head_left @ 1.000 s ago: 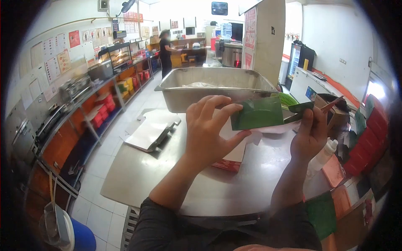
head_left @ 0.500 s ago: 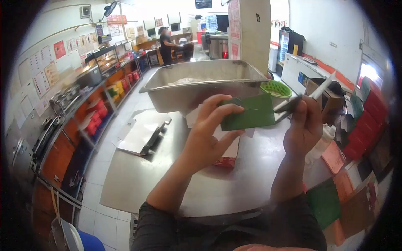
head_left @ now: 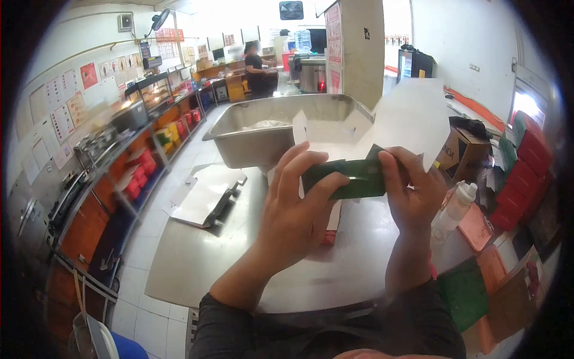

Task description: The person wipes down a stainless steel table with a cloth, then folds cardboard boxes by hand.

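Observation:
Above the steel table, my left hand [head_left: 302,203] grips the left end of a green carton [head_left: 366,186], with its fingers on the near panel. My right hand [head_left: 412,188] pinches the carton's right corner between thumb and fingers. The carton's white inside shows beyond the hands, with a large white flap raised at the right. Below it, a white and red carton piece [head_left: 332,224] lies on the table, mostly hidden. To the left rests a flattened white carton [head_left: 206,191] with a dark edge.
A deep steel basin [head_left: 245,146] stands on the far side of the steel table [head_left: 197,263]. A clear bottle [head_left: 451,212] and an orange tray [head_left: 476,226] are at the right. Red and green cartons [head_left: 519,191] are stacked farther right. Another person [head_left: 257,69] is in the background.
The white inside and its large flap have swung up into view. My right hand has moved left, closer to my left hand. The person in the background has shifted right and bent down.

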A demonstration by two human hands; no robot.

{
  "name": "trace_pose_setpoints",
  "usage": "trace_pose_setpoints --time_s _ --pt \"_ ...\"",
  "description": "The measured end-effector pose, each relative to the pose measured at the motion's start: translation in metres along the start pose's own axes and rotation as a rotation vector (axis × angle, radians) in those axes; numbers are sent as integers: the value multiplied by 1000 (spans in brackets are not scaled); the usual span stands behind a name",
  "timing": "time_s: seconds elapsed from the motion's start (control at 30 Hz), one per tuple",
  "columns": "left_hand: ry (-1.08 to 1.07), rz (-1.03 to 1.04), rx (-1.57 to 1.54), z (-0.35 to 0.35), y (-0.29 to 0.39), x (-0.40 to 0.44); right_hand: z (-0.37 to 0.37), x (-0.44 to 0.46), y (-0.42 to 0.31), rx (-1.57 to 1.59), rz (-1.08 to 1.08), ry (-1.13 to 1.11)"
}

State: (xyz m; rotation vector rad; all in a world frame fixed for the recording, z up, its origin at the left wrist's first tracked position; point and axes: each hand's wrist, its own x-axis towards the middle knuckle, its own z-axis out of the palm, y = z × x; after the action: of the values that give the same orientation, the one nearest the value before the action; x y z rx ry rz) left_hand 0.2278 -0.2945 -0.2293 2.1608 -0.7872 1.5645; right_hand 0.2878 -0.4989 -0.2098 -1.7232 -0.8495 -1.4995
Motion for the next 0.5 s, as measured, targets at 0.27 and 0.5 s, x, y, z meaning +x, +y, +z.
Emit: trace_pose_setpoints --time_s 0.27,0.5 --pt "32 97 83 2 -4 -1 3 -3 7 -8 -45 -17" --pt "67 161 54 4 -16 -3 2 -2 8 83 -83 -9"
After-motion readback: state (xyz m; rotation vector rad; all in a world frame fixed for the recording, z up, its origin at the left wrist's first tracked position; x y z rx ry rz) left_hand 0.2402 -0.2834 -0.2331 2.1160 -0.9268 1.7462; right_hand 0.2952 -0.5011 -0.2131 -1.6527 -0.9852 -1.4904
